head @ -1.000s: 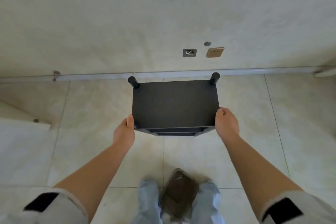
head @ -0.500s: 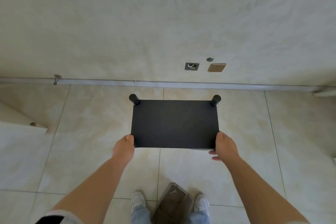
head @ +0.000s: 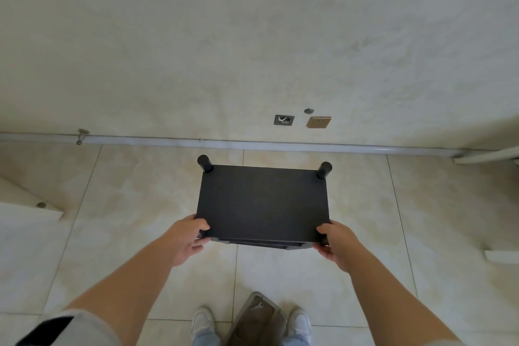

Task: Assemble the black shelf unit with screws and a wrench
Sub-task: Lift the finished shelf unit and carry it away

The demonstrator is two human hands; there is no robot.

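Observation:
The black shelf unit [head: 262, 202] is held out in front of me above the tiled floor, its flat top panel facing up. Two round black posts stick up at its far corners, one on the left [head: 205, 163] and one on the right [head: 324, 169]. My left hand [head: 186, 237] grips the near left corner, thumb on top and fingers curled under. My right hand [head: 335, 243] grips the near right corner the same way. A lower shelf edge shows under the near side. A small wrench [head: 257, 305] lies in the container between my feet.
A grey translucent container [head: 254, 323] sits on the floor between my white shoes. The wall ahead carries a socket box [head: 284, 120] and a brass plate [head: 318, 122], with a white pipe [head: 252, 144] along its base. A white ledge juts in at left.
The shelf has dropped lower and closer to me, and its near lower edge shows again. Both hands have shifted from the sides to wrap the near corners, thumbs on top.

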